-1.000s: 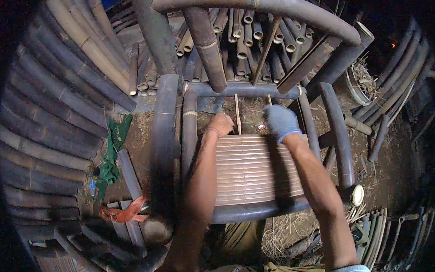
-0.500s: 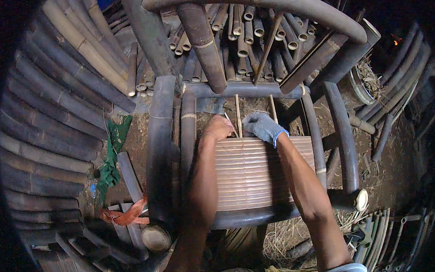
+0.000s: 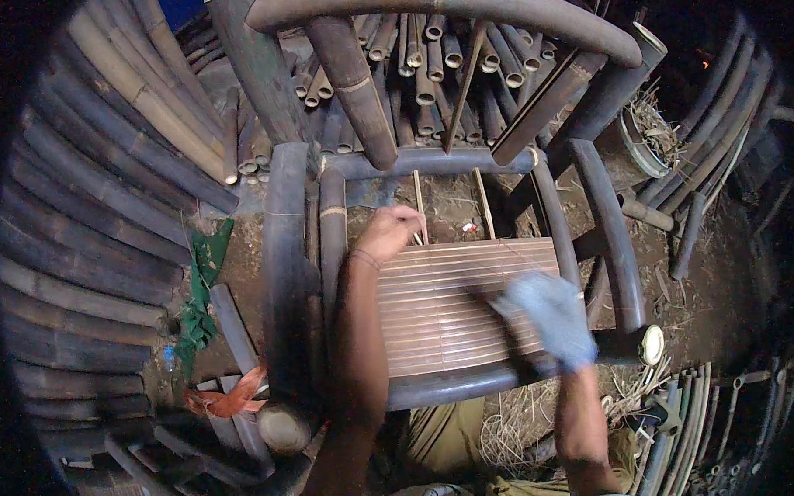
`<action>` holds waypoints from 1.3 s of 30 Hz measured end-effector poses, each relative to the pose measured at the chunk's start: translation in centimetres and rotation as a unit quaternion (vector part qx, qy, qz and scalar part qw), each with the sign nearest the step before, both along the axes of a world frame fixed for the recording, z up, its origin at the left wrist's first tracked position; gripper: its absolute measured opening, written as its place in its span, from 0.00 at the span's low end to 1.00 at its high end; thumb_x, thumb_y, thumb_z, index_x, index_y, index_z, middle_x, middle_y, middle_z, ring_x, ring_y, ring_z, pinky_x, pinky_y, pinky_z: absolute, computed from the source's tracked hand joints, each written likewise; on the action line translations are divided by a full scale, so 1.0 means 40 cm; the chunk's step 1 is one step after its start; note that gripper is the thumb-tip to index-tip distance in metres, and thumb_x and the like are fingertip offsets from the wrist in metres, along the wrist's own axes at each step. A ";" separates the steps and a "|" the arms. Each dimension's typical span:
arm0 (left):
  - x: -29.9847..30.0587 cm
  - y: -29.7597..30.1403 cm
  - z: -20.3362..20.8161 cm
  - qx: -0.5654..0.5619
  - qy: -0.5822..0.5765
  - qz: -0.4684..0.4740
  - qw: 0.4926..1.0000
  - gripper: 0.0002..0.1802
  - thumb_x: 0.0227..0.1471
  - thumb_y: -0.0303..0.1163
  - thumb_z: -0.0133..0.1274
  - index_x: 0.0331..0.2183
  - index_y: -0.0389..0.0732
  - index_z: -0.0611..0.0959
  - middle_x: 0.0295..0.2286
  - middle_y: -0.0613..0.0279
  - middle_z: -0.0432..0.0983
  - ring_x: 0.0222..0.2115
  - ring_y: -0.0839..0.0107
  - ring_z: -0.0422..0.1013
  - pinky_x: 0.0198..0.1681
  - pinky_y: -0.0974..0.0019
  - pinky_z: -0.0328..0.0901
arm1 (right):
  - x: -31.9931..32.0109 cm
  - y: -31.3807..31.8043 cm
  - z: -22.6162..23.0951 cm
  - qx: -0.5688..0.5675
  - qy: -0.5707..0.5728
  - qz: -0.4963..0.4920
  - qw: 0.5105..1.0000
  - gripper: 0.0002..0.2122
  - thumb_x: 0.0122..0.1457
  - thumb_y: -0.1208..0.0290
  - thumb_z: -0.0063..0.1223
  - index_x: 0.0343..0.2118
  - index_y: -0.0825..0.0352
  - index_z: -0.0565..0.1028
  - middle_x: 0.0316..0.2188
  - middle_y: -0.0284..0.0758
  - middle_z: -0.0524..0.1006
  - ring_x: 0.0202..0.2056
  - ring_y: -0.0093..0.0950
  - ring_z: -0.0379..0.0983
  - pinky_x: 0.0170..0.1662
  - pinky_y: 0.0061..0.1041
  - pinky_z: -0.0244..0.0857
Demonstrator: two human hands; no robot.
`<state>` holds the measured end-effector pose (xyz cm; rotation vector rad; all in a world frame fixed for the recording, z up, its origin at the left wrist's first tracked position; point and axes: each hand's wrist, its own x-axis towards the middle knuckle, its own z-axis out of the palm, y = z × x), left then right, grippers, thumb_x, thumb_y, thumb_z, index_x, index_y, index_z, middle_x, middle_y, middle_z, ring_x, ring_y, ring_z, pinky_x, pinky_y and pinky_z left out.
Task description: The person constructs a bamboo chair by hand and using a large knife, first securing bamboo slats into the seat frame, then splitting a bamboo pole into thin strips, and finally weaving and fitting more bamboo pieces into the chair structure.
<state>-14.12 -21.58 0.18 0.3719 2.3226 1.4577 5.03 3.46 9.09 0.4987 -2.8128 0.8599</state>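
Note:
A bamboo chair frame (image 3: 411, 163) stands before me, its seat of narrow bamboo slats (image 3: 443, 309) covering the near part. Beyond the last slat, a thin bamboo strip (image 3: 419, 193) and a second strip (image 3: 483, 201) run to the far rail. My bare left hand (image 3: 388, 234) is closed beside the first strip at the slats' far edge; what its fingers hold is hidden. Above the right side of the slats is my right hand (image 3: 552, 317) in a grey glove, blurred by motion. A faint thin line, perhaps a cord, runs from the slats' far edge toward the glove.
The chair's curved back rail (image 3: 458, 1) arches over the far side. Stacked bamboo poles (image 3: 426, 81) lie behind, and thick poles (image 3: 98, 197) line the left. Green cloth (image 3: 207, 281) and orange ribbon (image 3: 232, 395) lie at left; a straw-filled basin (image 3: 643, 148) stands far right.
My gloved right hand has moved from the slats' far edge back toward me and to the right. The left hand stays by the first strip. The view has shifted slightly.

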 end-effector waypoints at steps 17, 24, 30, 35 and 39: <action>0.474 0.186 0.209 0.260 0.205 -0.252 0.910 0.06 0.52 0.30 0.58 0.29 0.38 0.81 0.30 0.58 0.67 0.35 0.61 0.69 0.40 0.59 0.65 | 0.082 0.114 0.022 -0.125 -0.157 -0.206 0.958 0.22 0.66 0.55 0.42 0.51 0.69 0.73 0.47 0.38 0.76 0.43 0.30 0.73 0.48 0.30 0.66; 0.343 0.172 0.202 0.374 0.133 0.045 0.917 0.17 0.56 0.36 0.58 0.42 0.35 0.78 0.38 0.57 0.76 0.41 0.67 0.72 0.49 0.60 0.65 | -0.215 -0.068 -0.256 -0.297 -0.261 -0.098 0.913 0.21 0.62 0.54 0.46 0.29 0.72 0.77 0.24 0.47 0.79 0.24 0.38 0.76 0.29 0.38 0.67; -0.023 0.097 0.003 0.138 -0.267 0.145 0.943 0.53 0.55 0.75 0.27 0.61 0.37 0.65 0.53 0.47 0.69 0.47 0.62 0.68 0.54 0.56 0.60 | -0.213 -0.127 -0.202 -0.254 -0.341 -0.170 0.889 0.18 0.62 0.58 0.51 0.27 0.72 0.75 0.15 0.37 0.71 0.20 0.29 0.72 0.23 0.34 0.66; -0.049 0.125 -0.042 -0.085 -0.150 -0.070 0.983 0.65 0.46 0.83 0.23 0.64 0.33 0.56 0.62 0.37 0.53 0.60 0.48 0.58 0.64 0.50 0.52 | -0.173 -0.106 -0.195 -0.368 -0.356 -0.173 0.841 0.15 0.63 0.60 0.51 0.29 0.68 0.77 0.16 0.32 0.71 0.18 0.23 0.68 0.20 0.28 0.63; -0.032 0.112 -0.021 -0.179 -0.119 -0.045 0.976 0.45 0.59 0.67 0.26 0.58 0.39 0.70 0.59 0.43 0.62 0.62 0.49 0.55 0.66 0.53 0.49 | -0.155 -0.039 -0.121 -0.415 -0.229 -0.162 0.865 0.14 0.64 0.60 0.50 0.31 0.68 0.78 0.21 0.31 0.73 0.23 0.21 0.69 0.28 0.23 0.64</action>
